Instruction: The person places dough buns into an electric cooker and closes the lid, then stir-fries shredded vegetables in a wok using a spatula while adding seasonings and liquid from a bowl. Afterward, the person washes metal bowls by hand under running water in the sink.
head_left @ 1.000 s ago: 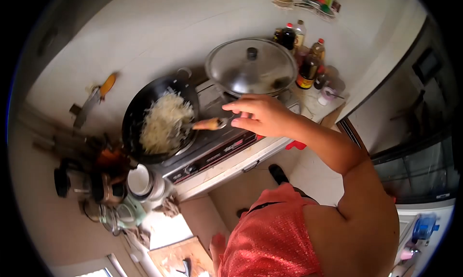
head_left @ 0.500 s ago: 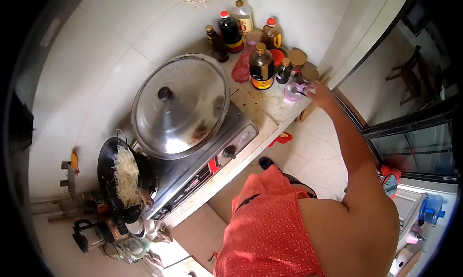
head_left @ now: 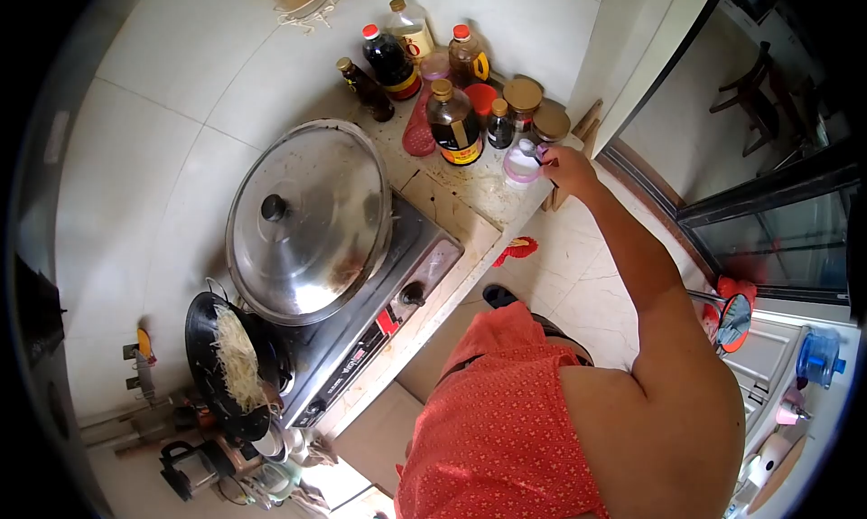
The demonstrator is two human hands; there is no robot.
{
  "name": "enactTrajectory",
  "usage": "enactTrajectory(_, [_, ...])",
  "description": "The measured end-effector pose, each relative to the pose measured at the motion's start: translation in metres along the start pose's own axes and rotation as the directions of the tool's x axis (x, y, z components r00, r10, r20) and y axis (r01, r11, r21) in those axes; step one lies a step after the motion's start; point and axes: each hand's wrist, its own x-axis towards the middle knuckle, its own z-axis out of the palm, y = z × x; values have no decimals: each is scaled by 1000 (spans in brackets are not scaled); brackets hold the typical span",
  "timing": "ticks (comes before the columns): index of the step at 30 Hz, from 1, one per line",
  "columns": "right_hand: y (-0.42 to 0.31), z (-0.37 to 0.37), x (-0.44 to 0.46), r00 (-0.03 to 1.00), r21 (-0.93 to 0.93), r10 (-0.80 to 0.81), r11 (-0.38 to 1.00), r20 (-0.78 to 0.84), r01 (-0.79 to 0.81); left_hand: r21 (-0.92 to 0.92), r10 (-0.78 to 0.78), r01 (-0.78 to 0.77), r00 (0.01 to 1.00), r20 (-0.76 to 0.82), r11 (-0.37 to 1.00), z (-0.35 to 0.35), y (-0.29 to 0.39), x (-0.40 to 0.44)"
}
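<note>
At the counter's right end, my right hand (head_left: 567,168) pinches the handle of a small spoon (head_left: 531,150). The spoon's bowl is over an open jar of white grains (head_left: 521,165) with a pinkish rim. A dark sauce bottle (head_left: 454,126) and a smaller bottle (head_left: 499,129) stand just left of the jar. To the left, pale shreds (head_left: 237,356) lie in a black wok (head_left: 206,374) on the stove. My left hand does not show.
A large metal lid (head_left: 312,230) covers the stove's right burner (head_left: 411,248). More bottles (head_left: 390,63) and brown-lidded jars (head_left: 523,94) line the wall. A glass door (head_left: 768,212) is at the right, a kettle (head_left: 188,469) at the lower left.
My right hand has moved from near the wok to the jar at the right and closed on the spoon there. The view has turned toward the bottles.
</note>
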Motion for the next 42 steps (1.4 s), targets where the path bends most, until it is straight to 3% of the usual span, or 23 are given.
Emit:
enactTrajectory(4, [-20,-9,-12,993,-121,-83,990,-79,73,-3,-4,5,1000,7,1000,-5,-6,5])
enactTrajectory(6, [-29,-10,-16,986,-312,-119,947,-114,78,-2,-6,6,1000,9,1000,-7,-8,6])
enactTrajectory(10, [-23,9,-11,982,-477,-184,867,-32,146,-11,-13,14,1000,16,1000,-8,-18,10])
enactTrajectory(12, [-19,13,-14,982,-300,-168,944,-85,135,-10,-15,15,1000,20,1000,-10,-20,10])
enactTrajectory(16, [-3,4,-9,980,-118,-197,974,-21,193,-14,-19,20,1000,23,1000,-11,-26,13])
enactTrajectory(21, [17,5,-3,994,193,-108,976,28,101,-22,-15,16,1000,28,1000,-13,-33,15])
enactTrajectory(25, [2,-1,-9,998,59,-59,996,-14,60,-29,-12,13,999,30,1000,-15,-37,16])
enactTrajectory(27, [1,6,-3,972,-313,-235,923,6,225,-32,-8,9,999,34,999,-15,-41,17])
enactTrajectory(28, [2,8,-3,972,-313,-235,923,6,225,-30,-8,9,999,32,1000,-16,-41,17])
enactTrajectory(31, [3,13,-3,983,-173,-182,969,-5,178,-35,-9,10,999,34,999,-17,-45,16])
enactTrajectory(33, [12,17,-1,991,71,-131,989,-34,133,-40,-9,11,999,31,999,-18,-49,14])
enactTrajectory(34, [16,13,-2,991,71,-131,989,-35,133,-38,-11,12,999,33,999,-18,-51,14])
enactTrajectory(36, [15,7,-3,996,320,81,943,41,-90,-45,-12,14,1000,29,999,-18,-55,13])
enactTrajectory(40, [-5,-14,-12,993,362,102,925,60,-117,-63,-13,14,1000,25,998,-17,-63,8])
enactTrajectory(42, [-27,-22,-14,997,359,17,932,72,-42,-83,-9,11,1000,18,996,-14,-68,5])
